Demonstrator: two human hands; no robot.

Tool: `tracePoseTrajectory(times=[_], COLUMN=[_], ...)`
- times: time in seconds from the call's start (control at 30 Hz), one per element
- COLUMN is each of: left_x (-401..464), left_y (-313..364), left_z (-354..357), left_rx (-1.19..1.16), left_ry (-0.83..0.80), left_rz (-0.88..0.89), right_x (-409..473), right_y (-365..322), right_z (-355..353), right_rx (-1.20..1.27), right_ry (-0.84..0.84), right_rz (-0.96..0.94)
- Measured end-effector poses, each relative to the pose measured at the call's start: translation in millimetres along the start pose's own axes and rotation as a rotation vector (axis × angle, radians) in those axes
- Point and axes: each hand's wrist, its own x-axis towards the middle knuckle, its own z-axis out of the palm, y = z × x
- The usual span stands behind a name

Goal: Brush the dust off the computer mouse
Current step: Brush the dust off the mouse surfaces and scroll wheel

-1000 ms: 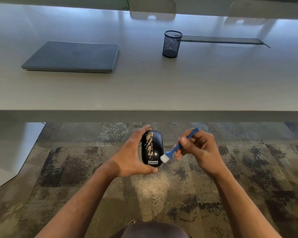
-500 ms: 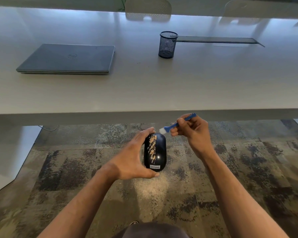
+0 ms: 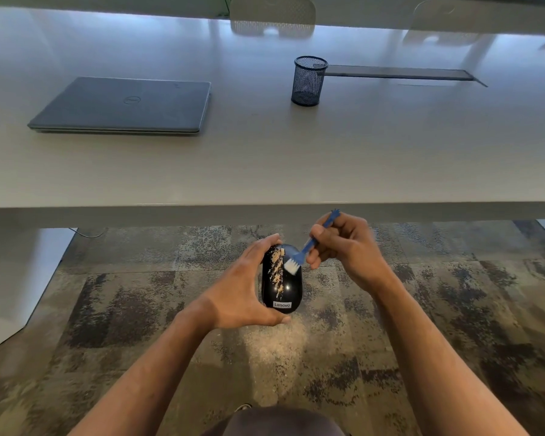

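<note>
Tan dust (image 3: 277,272) streaks the mouse (image 3: 282,289) gripped by the left hand (image 3: 243,294); right hand (image 3: 350,247) pinches the brush (image 3: 299,258), bristles down mid-sweep. Next stroke should likely cover the left streaks.

glossy black plastic mouse (image 3: 282,284) (dust-streaked), blue plastic brush (image 3: 309,247), black wire-mesh cup (image 3: 309,81), smooth matt tabletop (image 3: 296,152)

Long pale desk (image 3: 296,158) spans the view, glossy with reflected light. On it: closed grey laptop (image 3: 126,105), black mesh pen cup (image 3: 308,80), dark cable slot (image 3: 397,72). Floor: mottled grey-brown carpet (image 3: 453,309).
</note>
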Motion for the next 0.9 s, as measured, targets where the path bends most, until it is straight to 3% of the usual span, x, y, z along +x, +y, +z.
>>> tracePoseTrajectory(times=[0.1,0.3,0.47,0.6,0.9], left_x=[1,1,3,5,8], left_y=[-1,1,1,0,3], left_z=[1,3,4,7,12], left_rx=[0.006,-0.008,-0.017,-0.044,-0.062], left_ry=[-0.011,-0.019,-0.023,-0.040,-0.080], left_rz=[-0.002,0.009,0.009,0.016,0.032], right_x=[3,14,11,9,10], right_y=[1,9,15,19,7], right_z=[-2,-3,5,12,14], right_rx=[-0.057,-0.135,-0.196,-0.170,-0.204], right_ry=[0.076,0.401,0.472,0.399,0.036], right_rz=[0.005,0.001,0.021,0.019,-0.028])
